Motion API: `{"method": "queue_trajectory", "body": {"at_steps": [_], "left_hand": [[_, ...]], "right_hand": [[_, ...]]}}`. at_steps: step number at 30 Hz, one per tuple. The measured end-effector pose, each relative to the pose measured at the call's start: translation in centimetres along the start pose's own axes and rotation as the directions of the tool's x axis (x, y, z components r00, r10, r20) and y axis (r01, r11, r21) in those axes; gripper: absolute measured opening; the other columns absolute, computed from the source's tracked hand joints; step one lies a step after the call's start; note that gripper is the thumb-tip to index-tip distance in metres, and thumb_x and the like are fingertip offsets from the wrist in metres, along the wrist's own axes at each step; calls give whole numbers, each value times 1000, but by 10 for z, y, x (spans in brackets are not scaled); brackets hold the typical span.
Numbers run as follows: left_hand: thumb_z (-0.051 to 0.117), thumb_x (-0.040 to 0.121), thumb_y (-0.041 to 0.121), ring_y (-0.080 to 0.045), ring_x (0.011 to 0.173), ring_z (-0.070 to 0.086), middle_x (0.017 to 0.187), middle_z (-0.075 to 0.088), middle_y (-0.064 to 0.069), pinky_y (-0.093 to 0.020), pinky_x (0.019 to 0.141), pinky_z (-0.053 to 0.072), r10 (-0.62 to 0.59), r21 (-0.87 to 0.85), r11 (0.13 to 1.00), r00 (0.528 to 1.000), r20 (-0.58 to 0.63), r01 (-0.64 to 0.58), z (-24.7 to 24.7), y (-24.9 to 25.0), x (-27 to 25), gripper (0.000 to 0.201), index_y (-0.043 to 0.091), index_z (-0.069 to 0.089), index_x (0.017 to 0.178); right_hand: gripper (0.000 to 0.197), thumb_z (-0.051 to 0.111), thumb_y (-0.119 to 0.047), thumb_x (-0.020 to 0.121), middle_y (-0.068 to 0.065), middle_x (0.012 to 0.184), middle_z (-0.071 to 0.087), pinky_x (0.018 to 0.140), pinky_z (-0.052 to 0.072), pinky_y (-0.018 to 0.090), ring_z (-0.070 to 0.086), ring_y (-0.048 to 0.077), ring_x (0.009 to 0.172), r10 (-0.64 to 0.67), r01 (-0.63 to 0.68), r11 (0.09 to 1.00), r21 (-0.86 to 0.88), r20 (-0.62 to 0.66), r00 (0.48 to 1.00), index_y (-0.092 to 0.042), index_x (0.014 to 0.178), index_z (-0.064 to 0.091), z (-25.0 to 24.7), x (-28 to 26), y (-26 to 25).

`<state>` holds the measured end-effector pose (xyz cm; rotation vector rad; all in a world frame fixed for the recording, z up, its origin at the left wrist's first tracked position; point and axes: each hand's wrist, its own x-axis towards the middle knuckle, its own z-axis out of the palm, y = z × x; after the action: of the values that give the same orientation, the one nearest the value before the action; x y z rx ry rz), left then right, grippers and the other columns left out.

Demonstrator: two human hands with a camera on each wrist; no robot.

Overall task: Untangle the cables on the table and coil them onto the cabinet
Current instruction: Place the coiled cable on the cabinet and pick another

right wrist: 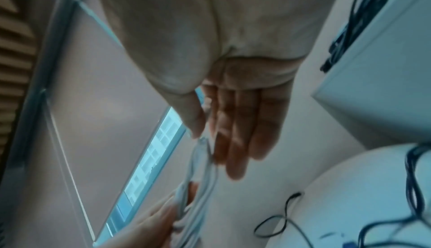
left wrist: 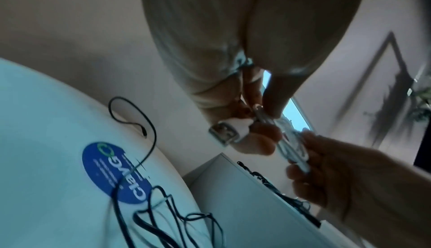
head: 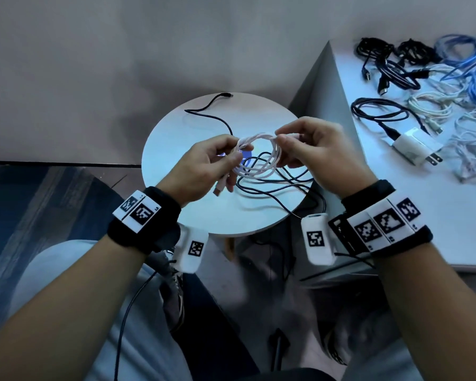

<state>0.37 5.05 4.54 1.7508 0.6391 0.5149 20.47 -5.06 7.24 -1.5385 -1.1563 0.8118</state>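
White round table (head: 176,215) (blue sticker (left wrist: 111,172)) | cabinet (head: 346,86) right | grey floor (head: 94,64)

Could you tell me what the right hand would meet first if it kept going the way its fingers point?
Probably the left hand: the right hand points leftward along the white cable coil they share, though depth is uncertain.

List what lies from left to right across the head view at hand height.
left hand → white cable coil held between both hands → right hand → black cable loop on the cabinet → white charger plug → pale cables
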Motion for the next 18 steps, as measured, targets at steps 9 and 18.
{"method": "queue_trajectory", "body": {"at_steps": [9, 18], "left_hand": [[65, 91, 20, -29, 79, 72, 98, 71, -21, -42, 79, 61, -154, -399, 913, 978, -143, 85, 10, 1, 2, 32, 3, 63, 118], [68, 96, 18, 2, 66, 58, 87, 69, 0, -10, 63, 43, -51, -61, 997, 968, -245, 38, 11, -2, 2, 21, 3, 68, 111]], "right_hand": [[41, 54, -42, 100, 16, 108, 71, 76, 58, 40, 72, 31, 89, 369, -402, 771, 494, 167, 914, -10, 126, 59, 32, -5, 2], [23, 39, -22, 109, 14, 98, 73, 60, 59, 32, 74, 32, 71, 359, -368, 718, 591, 139, 923, -17, 111, 61, 49, -10, 16]]}}
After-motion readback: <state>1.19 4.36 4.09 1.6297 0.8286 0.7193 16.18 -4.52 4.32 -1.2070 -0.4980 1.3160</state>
